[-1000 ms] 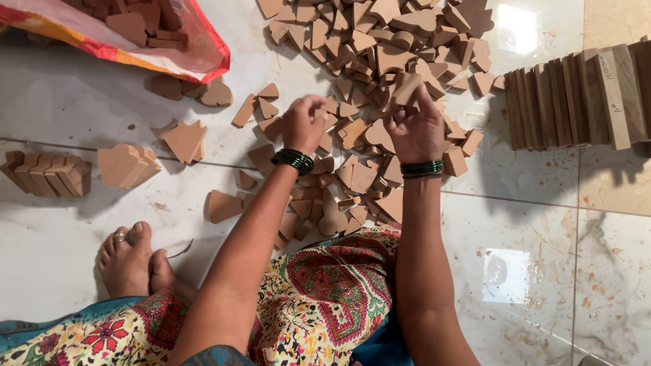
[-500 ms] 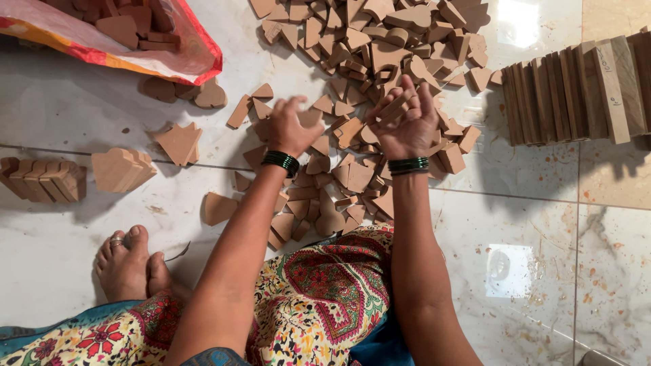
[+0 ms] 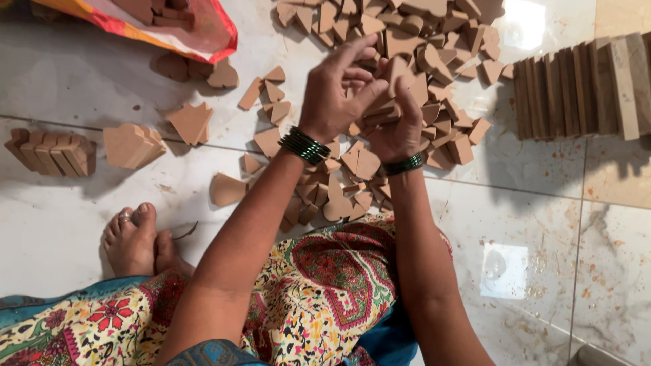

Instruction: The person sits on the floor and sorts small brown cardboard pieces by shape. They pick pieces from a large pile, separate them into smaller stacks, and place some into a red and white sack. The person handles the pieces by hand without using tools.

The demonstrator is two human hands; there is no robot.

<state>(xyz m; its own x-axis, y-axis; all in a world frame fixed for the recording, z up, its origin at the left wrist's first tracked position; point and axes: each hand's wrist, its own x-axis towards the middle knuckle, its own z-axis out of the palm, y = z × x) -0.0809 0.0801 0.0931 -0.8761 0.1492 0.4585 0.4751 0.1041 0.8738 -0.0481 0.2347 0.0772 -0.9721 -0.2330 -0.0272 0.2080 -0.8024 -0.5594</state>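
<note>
Head view looks down at a person seated on a pale tiled floor (image 3: 81, 74), both hands raised together above a loose pile of wooden cut-outs (image 3: 380, 41). With that pile as the landmark, the left hand (image 3: 336, 95) hangs over its near left edge, fingers bent and the thumb pressed toward the other hand; the right hand (image 3: 400, 125) sits just beside it on the pile's near side, curled around a small bunch of flat brown pieces (image 3: 380, 115). The bunch lies between the two palms, touching both, so each hand grips it from its own side. How many pieces are in it cannot be told, as the fingers cover most of them. Its long axis seems to run roughly across the picture, from one hand to the other. Neither hand is clearly nearer; the right holds more of it from below. Left of the pile, well apart, stand a short row of stacked pieces (image 3: 51, 152) and a small stack (image 3: 132, 146); right of the pile stands a longer row of upright wooden blocks (image 3: 576, 88). Beyond the pile's left corner lies an orange-rimmed sack (image 3: 203, 41).
</note>
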